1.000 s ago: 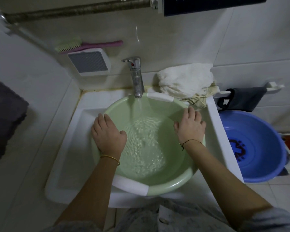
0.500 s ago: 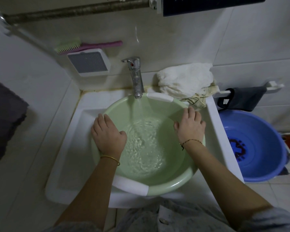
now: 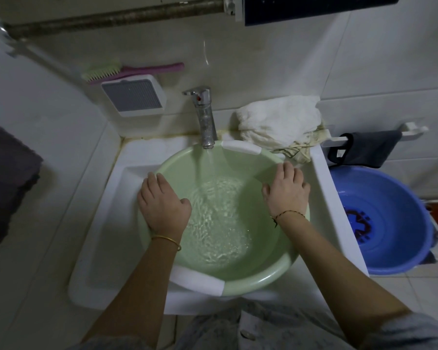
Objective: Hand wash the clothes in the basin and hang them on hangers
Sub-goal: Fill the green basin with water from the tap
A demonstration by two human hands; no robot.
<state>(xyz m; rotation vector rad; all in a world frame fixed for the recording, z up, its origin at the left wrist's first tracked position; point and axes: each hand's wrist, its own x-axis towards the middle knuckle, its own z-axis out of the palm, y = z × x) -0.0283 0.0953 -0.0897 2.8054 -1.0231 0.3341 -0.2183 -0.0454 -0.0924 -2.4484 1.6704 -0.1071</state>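
Nearest the camera, the person's two forearms reach out over the front edge of a white sink [image 3: 106, 223], which carries a pale green basin [image 3: 250, 279] with white grip patches on its rim. The left hand [image 3: 162, 205] lies over the basin's left rim, fingers draped outward and the thumb on the inner side; the right hand [image 3: 286, 190] does the same on the right rim. Both rest with fingers fairly straight, clasping nothing else, and the hold looks meant to steady the basin so it sits under the stream while it fills (a light plastic basin perched in a sink would likely shift otherwise).

Water [image 3: 213, 223] ripples across the basin's floor, shallow so far, fed by a running chrome tap [image 3: 202, 120] just behind the far rim. No garment is in the water yet. The clothes [image 3: 278, 125], a crumpled white and cream bundle, wait on the sink's back right corner, just beside the basin and close to the right hand, so washing has probably not begun.

Beyond, the wall is pale tile, stained along the sink's back seam. A grey-faced white box [image 3: 134, 97] is fixed to it, with a pink-handled brush [image 3: 127, 72] on top. To the right, a blue tub [image 3: 379, 223] stands on the floor under a rail holding a dark cloth [image 3: 364, 147]. No hangers are in view.
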